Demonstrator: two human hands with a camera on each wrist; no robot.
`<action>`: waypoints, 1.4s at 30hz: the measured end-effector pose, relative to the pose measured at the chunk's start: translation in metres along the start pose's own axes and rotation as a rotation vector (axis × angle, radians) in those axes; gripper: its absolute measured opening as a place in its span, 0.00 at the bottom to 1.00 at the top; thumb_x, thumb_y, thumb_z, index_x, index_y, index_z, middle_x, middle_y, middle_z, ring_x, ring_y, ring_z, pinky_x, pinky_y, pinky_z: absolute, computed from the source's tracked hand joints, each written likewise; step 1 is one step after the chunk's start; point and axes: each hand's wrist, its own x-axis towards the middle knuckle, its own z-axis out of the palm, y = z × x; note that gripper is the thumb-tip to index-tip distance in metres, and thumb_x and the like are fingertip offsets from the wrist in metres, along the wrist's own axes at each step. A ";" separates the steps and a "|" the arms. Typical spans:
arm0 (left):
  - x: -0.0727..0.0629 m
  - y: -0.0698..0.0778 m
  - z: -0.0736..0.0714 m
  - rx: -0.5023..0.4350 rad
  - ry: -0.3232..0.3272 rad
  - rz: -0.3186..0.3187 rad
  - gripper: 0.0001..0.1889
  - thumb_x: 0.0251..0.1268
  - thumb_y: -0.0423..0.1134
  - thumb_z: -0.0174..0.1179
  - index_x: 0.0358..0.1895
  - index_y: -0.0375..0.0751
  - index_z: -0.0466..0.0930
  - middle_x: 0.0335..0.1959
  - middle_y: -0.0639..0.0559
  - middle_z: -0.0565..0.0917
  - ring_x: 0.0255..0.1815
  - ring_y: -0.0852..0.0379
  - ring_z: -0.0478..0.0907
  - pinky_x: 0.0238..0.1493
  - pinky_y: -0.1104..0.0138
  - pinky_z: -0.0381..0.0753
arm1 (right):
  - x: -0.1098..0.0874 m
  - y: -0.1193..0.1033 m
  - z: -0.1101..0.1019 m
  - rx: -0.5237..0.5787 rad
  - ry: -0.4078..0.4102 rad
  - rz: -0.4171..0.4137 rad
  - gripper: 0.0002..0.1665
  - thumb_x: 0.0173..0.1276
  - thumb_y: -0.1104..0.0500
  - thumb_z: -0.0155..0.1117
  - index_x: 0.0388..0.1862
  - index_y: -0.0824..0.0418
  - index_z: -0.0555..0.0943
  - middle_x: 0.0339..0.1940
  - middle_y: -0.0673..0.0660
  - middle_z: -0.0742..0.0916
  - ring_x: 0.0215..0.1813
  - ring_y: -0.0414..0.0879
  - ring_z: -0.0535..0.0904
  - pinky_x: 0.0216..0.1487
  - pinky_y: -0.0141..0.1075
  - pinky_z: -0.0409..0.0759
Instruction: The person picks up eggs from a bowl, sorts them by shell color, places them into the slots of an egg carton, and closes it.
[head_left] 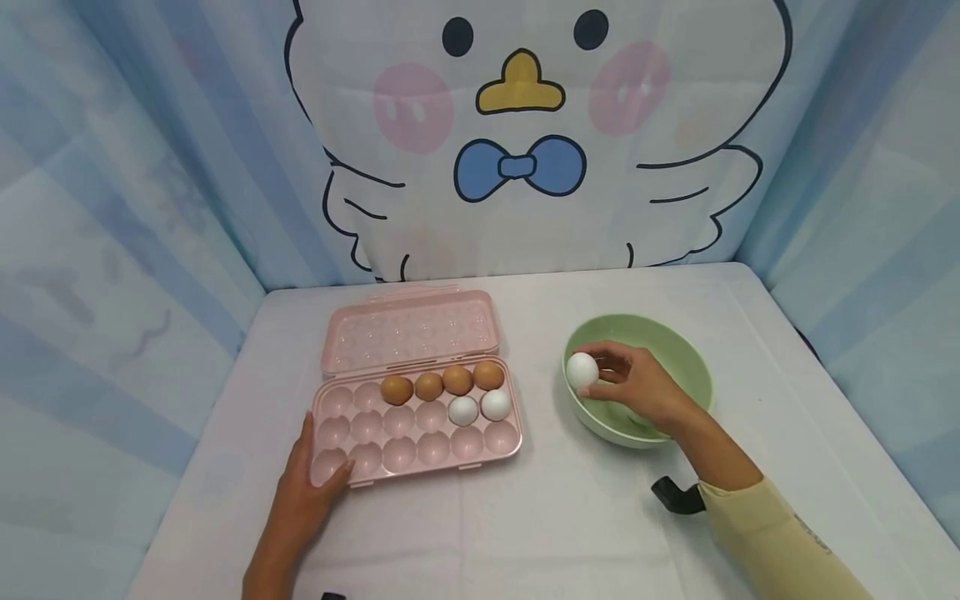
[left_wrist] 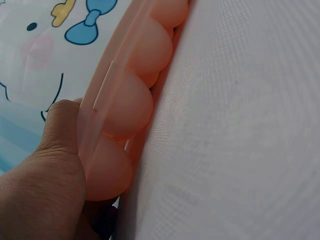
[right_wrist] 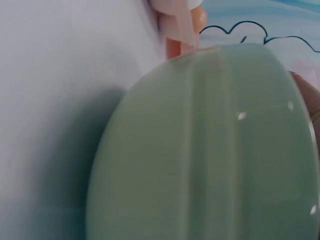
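My right hand [head_left: 647, 385] pinches a white egg [head_left: 581, 372] between thumb and fingers, over the left rim of a green bowl [head_left: 686, 367]. In the right wrist view the outer wall of the bowl [right_wrist: 200, 150] hides most of that hand. A pink plastic egg box [head_left: 420, 473] lies with its lid folded back. Several brown eggs [head_left: 457, 380] sit along the right part of its back row, and two white eggs [head_left: 463, 411] fill the middle row's right end. My left hand [head_left: 303, 492] grips the box's front left corner, thumb [left_wrist: 64, 122] against the front rim.
The lid [head_left: 416, 329] stretches behind the box. A black curved piece [head_left: 677, 496] shows beside my right sleeve [head_left: 772, 533]. A white cloth [head_left: 525, 533] covers the table, and printed curtains [head_left: 517, 233] stand around its back and sides.
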 end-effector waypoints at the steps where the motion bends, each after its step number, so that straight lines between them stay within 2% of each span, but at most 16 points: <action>1: 0.000 0.000 0.000 -0.004 -0.001 -0.001 0.58 0.69 0.57 0.67 0.85 0.59 0.29 0.86 0.44 0.43 0.84 0.39 0.42 0.77 0.39 0.47 | 0.000 -0.002 0.002 0.016 0.001 -0.016 0.36 0.57 0.69 0.81 0.65 0.67 0.79 0.62 0.64 0.82 0.60 0.50 0.83 0.58 0.38 0.83; 5: -0.001 0.000 0.002 -0.008 -0.004 -0.010 0.58 0.68 0.57 0.67 0.85 0.59 0.29 0.86 0.44 0.42 0.84 0.39 0.41 0.77 0.39 0.46 | 0.002 -0.013 0.011 0.066 -0.026 -0.078 0.34 0.55 0.73 0.80 0.62 0.68 0.79 0.61 0.64 0.82 0.60 0.50 0.82 0.62 0.41 0.81; 10: 0.000 0.001 0.006 -0.013 -0.004 -0.015 0.59 0.67 0.58 0.68 0.85 0.59 0.29 0.86 0.45 0.42 0.84 0.39 0.42 0.77 0.39 0.47 | 0.006 -0.025 0.030 0.111 -0.071 -0.112 0.32 0.56 0.73 0.80 0.59 0.66 0.79 0.59 0.63 0.83 0.60 0.54 0.82 0.63 0.43 0.80; 15: 0.002 0.001 0.009 -0.025 0.000 0.003 0.59 0.67 0.58 0.68 0.85 0.60 0.29 0.86 0.46 0.44 0.84 0.40 0.43 0.77 0.40 0.48 | 0.017 -0.030 0.052 0.171 -0.066 -0.138 0.33 0.58 0.73 0.78 0.63 0.66 0.78 0.60 0.63 0.82 0.59 0.55 0.82 0.63 0.42 0.80; 19: 0.002 0.000 0.010 -0.010 0.003 0.017 0.58 0.67 0.58 0.68 0.85 0.58 0.29 0.86 0.44 0.45 0.84 0.39 0.44 0.77 0.40 0.48 | 0.028 -0.030 0.073 0.147 -0.104 -0.183 0.34 0.61 0.72 0.76 0.67 0.69 0.77 0.63 0.65 0.81 0.61 0.54 0.81 0.64 0.43 0.79; 22: 0.001 -0.001 0.008 0.005 0.000 0.023 0.58 0.68 0.59 0.67 0.85 0.58 0.29 0.86 0.43 0.45 0.83 0.38 0.44 0.77 0.40 0.49 | 0.038 -0.029 0.092 0.133 -0.134 -0.212 0.32 0.61 0.72 0.76 0.65 0.71 0.79 0.62 0.65 0.83 0.60 0.54 0.82 0.66 0.45 0.78; 26: 0.001 -0.003 0.004 -0.003 0.016 0.053 0.58 0.68 0.58 0.68 0.86 0.57 0.30 0.85 0.42 0.45 0.83 0.38 0.45 0.77 0.38 0.49 | 0.050 -0.029 0.123 0.145 -0.157 -0.196 0.31 0.59 0.72 0.77 0.62 0.69 0.81 0.57 0.61 0.86 0.56 0.54 0.85 0.60 0.49 0.82; 28: 0.002 -0.004 0.002 -0.009 0.027 0.062 0.58 0.68 0.57 0.68 0.86 0.57 0.30 0.85 0.42 0.46 0.83 0.38 0.45 0.77 0.38 0.49 | 0.055 -0.028 0.139 0.119 -0.160 -0.212 0.30 0.58 0.72 0.78 0.61 0.68 0.81 0.55 0.58 0.86 0.55 0.52 0.85 0.58 0.47 0.83; 31: 0.002 -0.004 0.001 -0.010 0.022 0.057 0.58 0.67 0.58 0.68 0.86 0.57 0.30 0.85 0.42 0.45 0.83 0.37 0.44 0.77 0.37 0.48 | 0.060 -0.024 0.159 0.037 -0.182 -0.283 0.29 0.56 0.73 0.79 0.58 0.68 0.82 0.55 0.57 0.86 0.56 0.50 0.85 0.60 0.44 0.82; 34: 0.002 -0.003 0.002 -0.005 0.004 0.040 0.58 0.67 0.59 0.67 0.86 0.57 0.30 0.85 0.42 0.44 0.83 0.37 0.43 0.77 0.38 0.47 | 0.060 -0.021 0.172 -0.092 -0.207 -0.347 0.28 0.55 0.72 0.81 0.56 0.65 0.83 0.55 0.56 0.86 0.58 0.47 0.83 0.62 0.40 0.80; 37: 0.000 -0.002 0.002 0.003 -0.007 0.017 0.58 0.68 0.59 0.66 0.85 0.57 0.29 0.86 0.42 0.43 0.83 0.37 0.42 0.77 0.38 0.46 | 0.060 -0.021 0.179 -0.168 -0.210 -0.369 0.27 0.55 0.71 0.81 0.54 0.62 0.84 0.55 0.54 0.86 0.58 0.44 0.81 0.61 0.40 0.79; 42: 0.000 -0.001 -0.002 0.017 -0.017 0.006 0.58 0.69 0.59 0.66 0.85 0.56 0.27 0.85 0.40 0.42 0.83 0.36 0.41 0.77 0.38 0.45 | 0.066 -0.023 0.185 -0.160 -0.189 -0.382 0.26 0.55 0.71 0.82 0.54 0.63 0.85 0.53 0.53 0.87 0.56 0.43 0.81 0.61 0.45 0.80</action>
